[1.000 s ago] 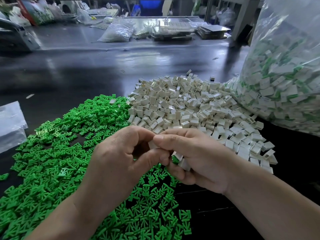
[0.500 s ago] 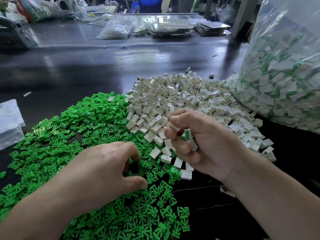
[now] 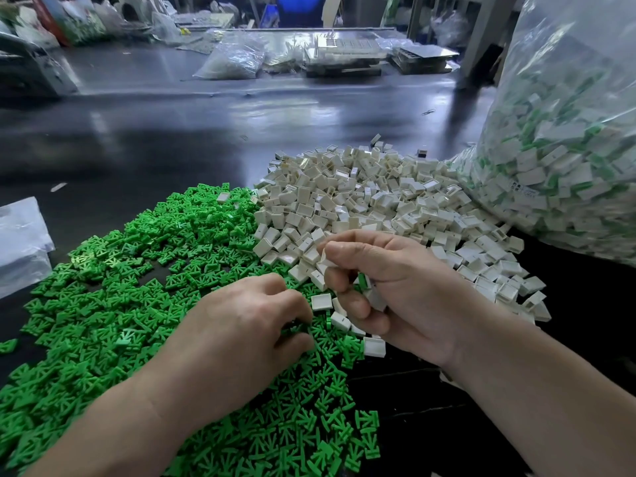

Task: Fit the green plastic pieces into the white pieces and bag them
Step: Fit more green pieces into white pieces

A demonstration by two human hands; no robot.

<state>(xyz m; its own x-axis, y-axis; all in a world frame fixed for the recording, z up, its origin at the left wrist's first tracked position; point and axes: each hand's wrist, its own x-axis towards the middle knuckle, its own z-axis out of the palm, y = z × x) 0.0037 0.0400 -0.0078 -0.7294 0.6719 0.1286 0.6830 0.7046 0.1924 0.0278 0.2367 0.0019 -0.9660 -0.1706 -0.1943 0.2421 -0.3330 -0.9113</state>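
Note:
A wide heap of green plastic pieces (image 3: 130,294) covers the dark table on the left. A heap of white pieces (image 3: 371,201) lies to its right. My left hand (image 3: 241,325) rests on the green heap with fingertips curled down into the pieces; what they pinch is hidden. My right hand (image 3: 389,290) hovers at the edge of the white heap, pinching a white piece (image 3: 325,261) between thumb and forefinger and holding fitted white-and-green pieces (image 3: 368,287) in its curled fingers. A big clear bag (image 3: 564,149) of fitted pieces stands at the right.
A folded clear plastic bag (image 3: 20,242) lies at the left edge. Bare dark table (image 3: 172,139) stretches behind the heaps. Further back lie a filled clear bag (image 3: 234,60) and stacked trays (image 3: 347,53).
My hands have parted since a second ago. The left hand dropped onto the green heap and stays there. The right hand moved up to the white heap and now pinches a white piece.

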